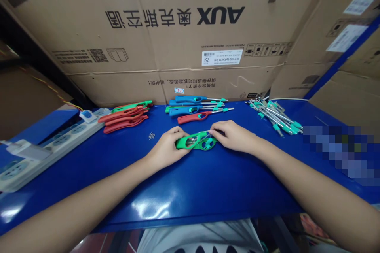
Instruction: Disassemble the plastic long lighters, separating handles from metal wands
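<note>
A green lighter casing lies just above the blue tabletop, its inner parts and a teal trigger showing. My left hand is closed around the casing's left end. At the other end, the fingers of my right hand pinch the casing near the teal trigger; whether they also grip a small inner part is hidden. Left of my left hand, a few small metal pins or screws lie in a little heap. A red utility lighter with a metal rod rests just beyond my hands.
Red and green lighter casings are stacked at the back left. Blue lighters lie at the back middle. Metal rods with teal parts are piled at the right. A power strip runs along the left; a cardboard wall bounds the back.
</note>
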A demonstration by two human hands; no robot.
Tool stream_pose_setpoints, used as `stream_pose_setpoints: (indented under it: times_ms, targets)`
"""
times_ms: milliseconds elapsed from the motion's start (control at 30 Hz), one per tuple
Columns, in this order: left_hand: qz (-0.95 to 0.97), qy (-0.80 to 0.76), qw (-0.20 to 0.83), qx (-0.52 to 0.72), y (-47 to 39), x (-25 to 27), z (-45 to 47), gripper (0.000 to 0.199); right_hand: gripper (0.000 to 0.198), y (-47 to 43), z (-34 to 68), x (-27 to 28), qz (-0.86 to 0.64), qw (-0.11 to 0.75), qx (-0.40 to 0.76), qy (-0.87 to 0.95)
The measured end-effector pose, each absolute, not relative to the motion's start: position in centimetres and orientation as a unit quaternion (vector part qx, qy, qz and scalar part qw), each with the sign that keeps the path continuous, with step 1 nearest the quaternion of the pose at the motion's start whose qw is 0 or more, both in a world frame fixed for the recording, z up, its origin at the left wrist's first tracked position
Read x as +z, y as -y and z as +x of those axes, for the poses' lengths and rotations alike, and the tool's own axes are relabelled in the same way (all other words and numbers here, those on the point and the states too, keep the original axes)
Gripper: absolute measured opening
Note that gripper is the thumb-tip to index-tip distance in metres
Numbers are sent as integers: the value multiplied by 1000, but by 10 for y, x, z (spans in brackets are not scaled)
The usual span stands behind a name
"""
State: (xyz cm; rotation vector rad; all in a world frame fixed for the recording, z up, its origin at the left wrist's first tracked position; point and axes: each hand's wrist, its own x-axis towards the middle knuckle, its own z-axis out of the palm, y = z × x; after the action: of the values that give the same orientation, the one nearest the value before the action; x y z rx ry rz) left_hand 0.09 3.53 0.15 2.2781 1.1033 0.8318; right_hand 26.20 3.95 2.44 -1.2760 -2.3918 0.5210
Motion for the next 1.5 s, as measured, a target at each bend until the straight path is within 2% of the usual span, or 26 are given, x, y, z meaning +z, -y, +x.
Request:
stream_pose_setpoints:
  times_ms: [100,433,567,667,900,1033,1133,1233,1333,1500]
  targets:
    - [837,-392,233,303,-37,-3,1,14,30,-41,263,22,-428,191,149,871]
    - [864,-367,204,278,-40,3,-4,7,24,-39,265,26,-415,232,203,856]
    - [851,-389,187,299,-40,4,-4,10,21,-38,264,27,-396,241,212,860]
    - [845,-388,186,320,-41,4,-6,17,23,-38,264,27,-381,255,209,864]
    - [890,-331,173,262,-47,29,-14,11,35,-42,266,31,-339,293,170,877]
    - [897,-348,172,212,-57,43,-28,25,35,-45,271,34,-336,281,164,884]
    - [876,-403,173,203,-66,47,-40,34,36,-51,282,39,-408,280,164,854]
    - [802,-480,240,260,-67,49,-41,40,36,-54,287,44,-472,323,166,803]
    - [725,-482,374,319,-53,47,-21,47,38,-46,277,45,-460,349,196,793]
    - [593,-455,571,340,-18,31,18,52,33,-21,244,36,-423,277,284,815]
